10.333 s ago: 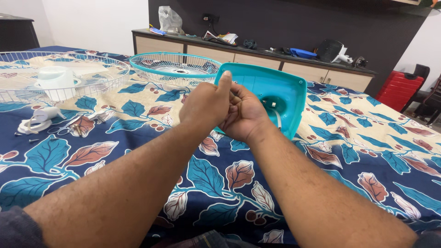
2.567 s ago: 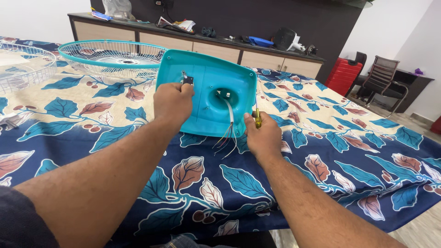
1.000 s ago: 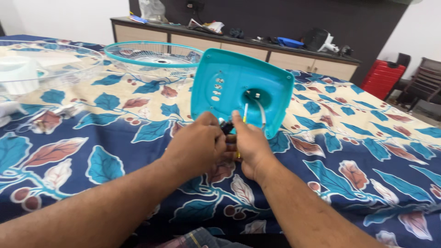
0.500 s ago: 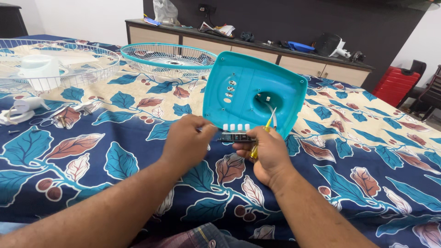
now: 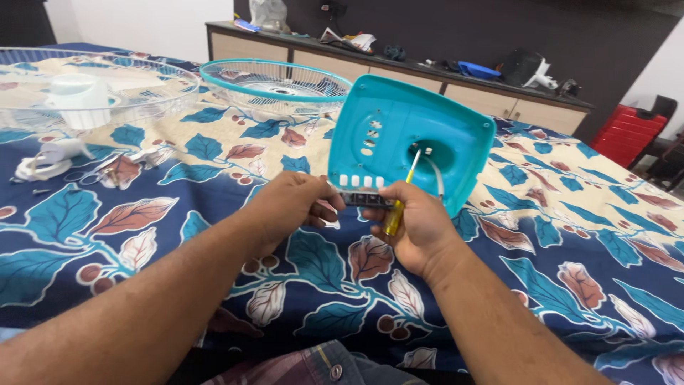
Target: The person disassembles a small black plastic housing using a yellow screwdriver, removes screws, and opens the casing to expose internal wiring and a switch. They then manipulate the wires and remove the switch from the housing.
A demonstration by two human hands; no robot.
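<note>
A teal plastic fan base stands tilted on edge on the patterned bedsheet, its hollow with white wires facing me. Both hands meet just in front of it around a small dark switch block with a row of white buttons. My left hand pinches the block's left end. My right hand holds its right end and also grips a yellow-handled screwdriver, whose shaft points up toward the hollow in the base.
A teal wire fan guard lies behind the base. A white fan guard with a white hub lies far left, with a white cord and small parts nearby. A long cabinet and a red case stand behind.
The hands came apart slightly from one second ago, and the switch block with white buttons now shows between them. The screwdriver shaft points up at the base. The view shifted a little.
</note>
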